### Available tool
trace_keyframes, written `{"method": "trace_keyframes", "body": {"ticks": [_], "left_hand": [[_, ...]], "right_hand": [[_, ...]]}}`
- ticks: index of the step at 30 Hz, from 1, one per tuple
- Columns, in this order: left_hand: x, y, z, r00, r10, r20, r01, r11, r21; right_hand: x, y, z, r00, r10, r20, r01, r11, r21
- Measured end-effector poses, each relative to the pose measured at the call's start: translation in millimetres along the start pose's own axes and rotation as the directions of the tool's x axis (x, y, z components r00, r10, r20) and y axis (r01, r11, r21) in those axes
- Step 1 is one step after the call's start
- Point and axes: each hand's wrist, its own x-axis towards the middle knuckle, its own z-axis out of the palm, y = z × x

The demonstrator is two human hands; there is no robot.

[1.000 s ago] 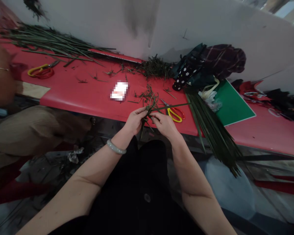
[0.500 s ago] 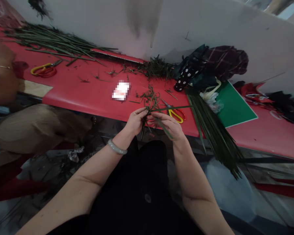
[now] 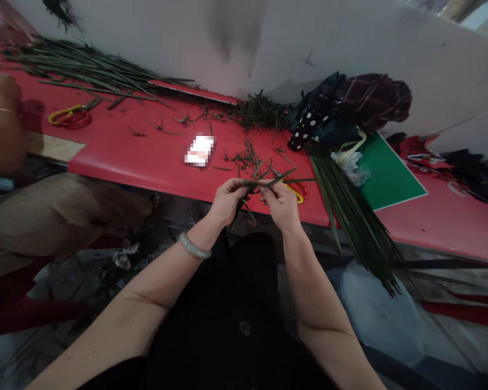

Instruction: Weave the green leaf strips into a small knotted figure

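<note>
Between my hands, just past the table's front edge, is a small bundle of folded green leaf strips (image 3: 252,187), with loose ends sticking out below and to the right. My left hand (image 3: 228,199) pinches its left side between thumb and fingers. Closed on a strip at its right side is my right hand (image 3: 282,203). Partly behind the right hand lie scissors (image 3: 296,193) with yellow and red handles. Leaf scraps (image 3: 246,156) are scattered beyond the hands. A fan of long leaf strips (image 3: 345,216) hangs over the edge on the right.
A red-topped table (image 3: 146,162) runs along the wall. Cut stems (image 3: 93,67) and a second pair of scissors (image 3: 70,116) lie left, near another person's arm (image 3: 2,124). A folded umbrella (image 3: 309,127), dark cloth and a green board (image 3: 394,176) are at right. A pixelated bright rectangle (image 3: 200,150) lies centrally.
My right hand has turned and closed, from loosely spread fingers to a pinch on a strip. That strip now points up and right instead of lying across the palm.
</note>
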Motion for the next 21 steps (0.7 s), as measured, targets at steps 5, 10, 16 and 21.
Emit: {"method": "trace_keyframes", "body": {"ticks": [5, 10, 16, 21], "left_hand": [[-4, 2, 3.9, 0.997, 0.069, 0.022, -0.070, 0.995, 0.065], [-3, 4, 4.9, 0.989, 0.143, -0.031, -0.138, 0.981, 0.140], [-2, 0, 4.9, 0.972, 0.221, -0.083, -0.206, 0.966, 0.158], [-1, -2, 6.7, 0.963, 0.247, -0.113, -0.225, 0.958, 0.176]], "right_hand": [[0, 0, 7, 0.997, 0.037, -0.067, -0.033, 0.997, 0.065], [-7, -2, 5, 0.996, -0.084, -0.011, 0.081, 0.980, -0.182], [-17, 4, 8, 0.996, -0.093, 0.014, 0.094, 0.974, -0.206], [-22, 10, 13, 0.997, -0.063, -0.053, 0.055, 0.988, -0.146]]}}
